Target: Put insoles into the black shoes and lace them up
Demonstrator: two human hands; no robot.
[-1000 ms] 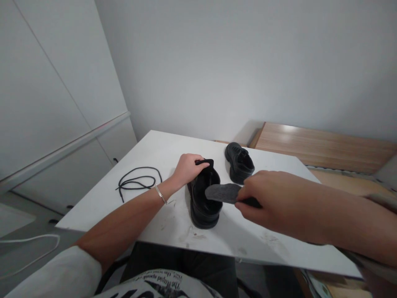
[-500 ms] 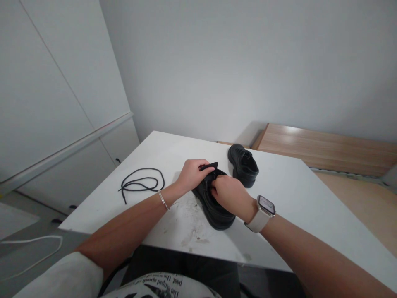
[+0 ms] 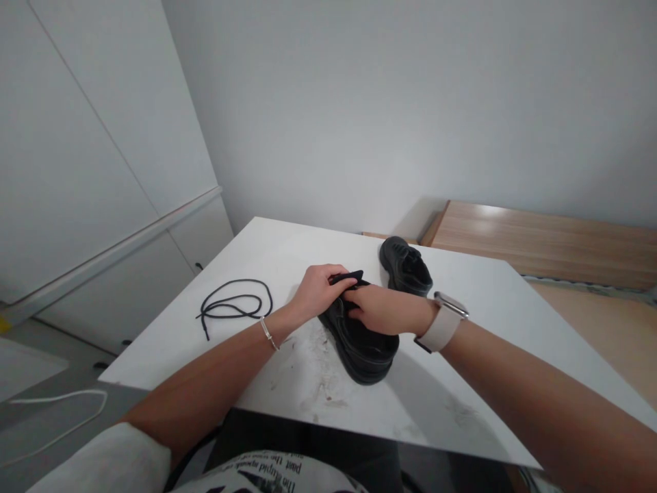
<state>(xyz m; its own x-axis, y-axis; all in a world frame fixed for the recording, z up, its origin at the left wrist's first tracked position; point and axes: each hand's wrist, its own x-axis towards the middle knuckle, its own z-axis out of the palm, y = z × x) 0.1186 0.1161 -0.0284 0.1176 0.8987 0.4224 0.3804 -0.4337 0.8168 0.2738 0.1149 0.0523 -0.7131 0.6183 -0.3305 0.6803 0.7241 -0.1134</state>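
A black shoe sits on the white table with its heel toward me. My left hand is closed on the shoe's black tongue, pinching it upward between thumb and fingers. Over the shoe's opening, my right hand has its fingers curled at the lacing area, just below the tongue. Whatever those fingertips grip is hidden. A loose black shoelace lies in loops on the left. The second black shoe stands farther back on the right, partly behind my right wrist.
Dirt smudges mark the white table near its front edge. A wood-grain board is beyond the table at the right. White cabinets stand on the left, and a white cable hangs at lower left.
My right hand has shifted slightly up and its wrist has turned, uncovering more of the shoe's heel. My left hand stays on the tongue.
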